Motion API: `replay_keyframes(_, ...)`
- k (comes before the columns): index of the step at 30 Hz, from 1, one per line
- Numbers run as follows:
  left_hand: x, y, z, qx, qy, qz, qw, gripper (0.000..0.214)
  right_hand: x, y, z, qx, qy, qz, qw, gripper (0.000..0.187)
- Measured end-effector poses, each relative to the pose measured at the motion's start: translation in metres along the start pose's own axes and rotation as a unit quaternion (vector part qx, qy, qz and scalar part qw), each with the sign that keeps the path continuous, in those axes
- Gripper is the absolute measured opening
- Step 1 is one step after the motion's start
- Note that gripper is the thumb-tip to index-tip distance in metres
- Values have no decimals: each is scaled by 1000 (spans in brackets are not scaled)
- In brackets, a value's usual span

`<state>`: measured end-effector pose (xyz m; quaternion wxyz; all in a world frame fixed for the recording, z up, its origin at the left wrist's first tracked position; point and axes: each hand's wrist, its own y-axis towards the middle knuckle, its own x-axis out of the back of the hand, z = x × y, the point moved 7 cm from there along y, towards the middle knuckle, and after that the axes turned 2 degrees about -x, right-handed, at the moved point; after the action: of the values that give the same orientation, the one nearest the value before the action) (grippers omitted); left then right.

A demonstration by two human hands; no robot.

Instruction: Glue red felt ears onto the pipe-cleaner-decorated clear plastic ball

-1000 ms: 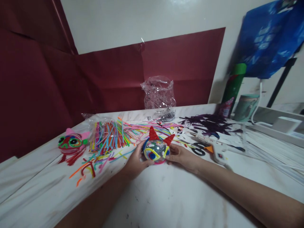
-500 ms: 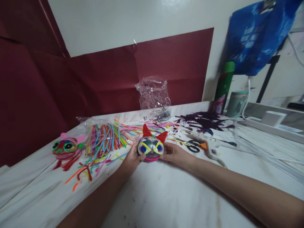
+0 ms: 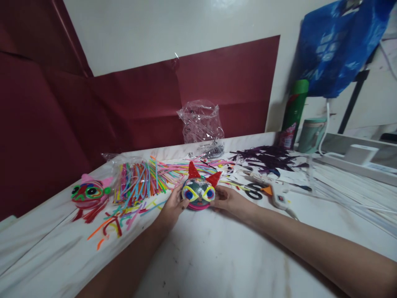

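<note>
Between my two hands sits a round animal-head craft (image 3: 198,193) with red fuzzy pointed ears, yellow-rimmed blue eyes and a pink lower edge. My left hand (image 3: 174,203) grips its left side, thumb at the front near the eye. On the opposite side my right hand (image 3: 228,200) holds it, with the thumb and fingers closed against the edge. The fingers behind the craft are partly hidden. Scissors (image 3: 253,191) with black handles lie to the right of my right hand, beside a white glue gun (image 3: 280,199) with an orange part.
At left stands a second animal-head craft (image 3: 89,193) with pink ears. Colourful pipe cleaners (image 3: 139,178) lie in a bundle, with cut pieces in front. Dark purple strips (image 3: 268,159), a clear plastic bag (image 3: 201,122), a green spray can (image 3: 293,114) and a lidded cup (image 3: 312,134) are at the back.
Both hands still hold the red-eared craft in nearly the same pose. The whole view has shifted slightly, so things appear a little further right.
</note>
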<state>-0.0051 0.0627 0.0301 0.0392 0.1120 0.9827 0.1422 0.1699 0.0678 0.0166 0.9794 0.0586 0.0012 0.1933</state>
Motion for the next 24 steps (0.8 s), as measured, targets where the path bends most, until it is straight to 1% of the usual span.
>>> replay_keyframes(7,0,-2,-2,9,-5,-5,1000,78,-1,-1,2,-2,29,2,1000,40)
replay_keyframes(11,2,0,3,8,-9,2,1000,79,-1,-2,5,-4,47,-8,999,38)
replay_keyframes(14,6,2,10,-1,-4,11,1000,81,1,-2,6,-1,61,-22,998,30)
replay_keyframes(18,10,2,15,-2,20,3,1000,85,2,-1,6,-5,73,-31,997,18)
replay_keyframes(24,7,-1,9,11,33,-2,999,89,2,-3,7,-16,83,-29,996,18)
